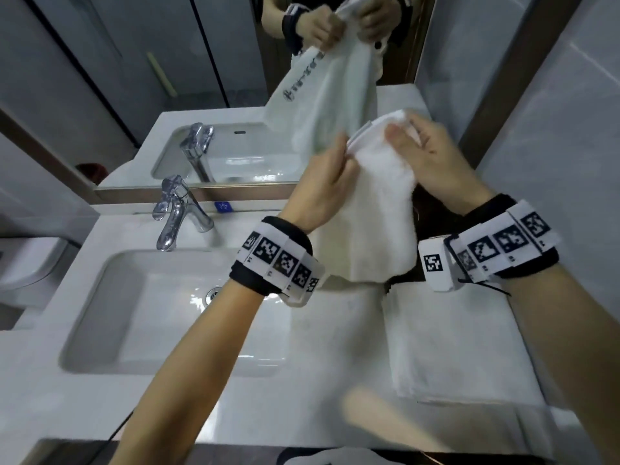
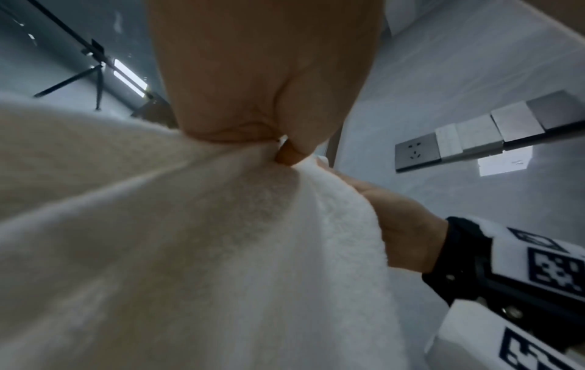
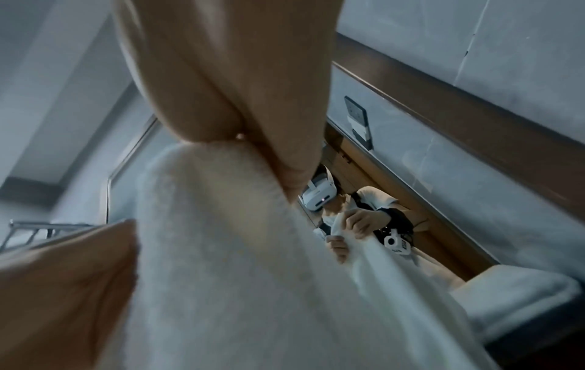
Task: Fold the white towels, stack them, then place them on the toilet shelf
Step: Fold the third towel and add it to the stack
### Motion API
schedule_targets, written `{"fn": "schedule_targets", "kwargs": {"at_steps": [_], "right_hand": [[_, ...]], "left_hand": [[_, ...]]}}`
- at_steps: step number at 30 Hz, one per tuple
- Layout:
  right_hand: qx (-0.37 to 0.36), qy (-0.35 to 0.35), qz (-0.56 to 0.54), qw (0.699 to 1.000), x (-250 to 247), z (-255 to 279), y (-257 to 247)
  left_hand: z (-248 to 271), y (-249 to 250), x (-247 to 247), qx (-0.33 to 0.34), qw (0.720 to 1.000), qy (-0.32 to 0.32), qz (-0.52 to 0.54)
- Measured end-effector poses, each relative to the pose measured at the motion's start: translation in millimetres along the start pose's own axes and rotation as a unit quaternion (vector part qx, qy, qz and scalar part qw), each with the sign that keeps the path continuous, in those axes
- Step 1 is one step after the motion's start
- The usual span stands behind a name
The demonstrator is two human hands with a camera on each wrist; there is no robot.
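A white towel (image 1: 375, 209) hangs in the air above the counter, held up at its top edge by both hands. My left hand (image 1: 330, 177) pinches the towel's left side; in the left wrist view the fingers (image 2: 253, 95) bunch the cloth (image 2: 190, 250) tightly. My right hand (image 1: 426, 152) grips the right side of the top edge, and the right wrist view shows its fingers (image 3: 221, 87) closed on the towel (image 3: 237, 262). A folded white towel (image 1: 459, 340) lies flat on the counter under my right forearm.
The white counter (image 1: 318, 364) holds a sink basin (image 1: 141, 313) with a chrome tap (image 1: 174, 213) on the left. A mirror (image 1: 167, 78) behind it reflects the hands and towel. A grey tiled wall (image 1: 553, 112) stands close on the right; a toilet (image 1: 27, 260) is far left.
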State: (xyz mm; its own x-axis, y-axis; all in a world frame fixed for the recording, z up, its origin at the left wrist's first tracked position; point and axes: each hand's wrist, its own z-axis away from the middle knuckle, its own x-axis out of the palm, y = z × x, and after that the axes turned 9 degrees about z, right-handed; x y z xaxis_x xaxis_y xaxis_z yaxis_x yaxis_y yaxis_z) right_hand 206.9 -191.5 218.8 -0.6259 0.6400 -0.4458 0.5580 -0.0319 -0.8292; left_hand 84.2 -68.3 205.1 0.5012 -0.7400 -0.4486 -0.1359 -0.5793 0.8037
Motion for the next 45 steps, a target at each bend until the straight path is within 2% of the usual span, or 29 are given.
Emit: {"fn": "schedule_targets", "kwargs": {"at_steps": [3, 5, 11, 13, 15, 18, 21, 23, 26, 31, 34, 35, 36, 39, 41, 43, 45], "right_hand": [[-0.023, 0.013, 0.032, 0.999, -5, -4, -3], [-0.015, 0.014, 0.049, 0.999, -3, -1, 3], [0.064, 0.052, 0.079, 0.993, -10, 21, 48], [0.105, 0.071, 0.087, 0.988, -18, 28, 65], [0.141, 0.089, 0.094, 0.982, -27, 36, 81], [0.189, 0.096, 0.093, 0.973, -38, 50, 101], [0.227, 0.112, 0.087, 0.964, -43, 61, 117], [0.247, 0.123, 0.084, 0.957, -45, 66, 123], [0.29, 0.132, 0.094, 0.943, -49, 75, 132], [0.338, 0.163, 0.149, 0.915, -52, 89, 149], [0.353, 0.19, 0.164, 0.901, -51, 95, 157], [0.362, 0.192, 0.167, 0.897, -50, 96, 159], [0.37, 0.19, 0.168, 0.894, -49, 97, 161], [0.387, 0.18, 0.18, 0.886, -45, 97, 165], [0.388, 0.18, 0.187, 0.884, -43, 96, 167], [0.394, 0.177, 0.197, 0.88, -42, 96, 168], [0.402, 0.166, 0.211, 0.875, -41, 97, 169]], "left_hand": [[1, -1, 5, 0.015, 1.0, 0.017, -0.011], [10, -18, 12, -0.014, 0.999, 0.0, -0.032], [54, -100, 38, -0.16, 0.98, -0.058, -0.101], [68, -124, 44, -0.181, 0.973, -0.045, -0.134], [80, -144, 48, -0.167, 0.971, -0.006, -0.17], [91, -160, 55, -0.155, 0.983, 0.025, -0.094], [87, -176, 61, -0.224, 0.975, -0.005, -0.001], [77, -185, 63, -0.275, 0.96, -0.041, 0.008], [60, -197, 62, -0.314, 0.937, -0.153, -0.03], [39, -208, 41, -0.294, 0.912, -0.282, -0.05], [35, -216, 22, -0.29, 0.878, -0.375, -0.063], [34, -218, 17, -0.288, 0.874, -0.382, -0.083], [32, -221, 14, -0.283, 0.88, -0.366, -0.104], [16, -232, 9, -0.253, 0.93, -0.221, -0.151], [1, -241, 13, -0.22, 0.948, -0.164, -0.159], [-11, -250, 22, -0.2, 0.949, -0.165, -0.179], [-21, -263, 33, -0.172, 0.942, -0.203, -0.203]]}}
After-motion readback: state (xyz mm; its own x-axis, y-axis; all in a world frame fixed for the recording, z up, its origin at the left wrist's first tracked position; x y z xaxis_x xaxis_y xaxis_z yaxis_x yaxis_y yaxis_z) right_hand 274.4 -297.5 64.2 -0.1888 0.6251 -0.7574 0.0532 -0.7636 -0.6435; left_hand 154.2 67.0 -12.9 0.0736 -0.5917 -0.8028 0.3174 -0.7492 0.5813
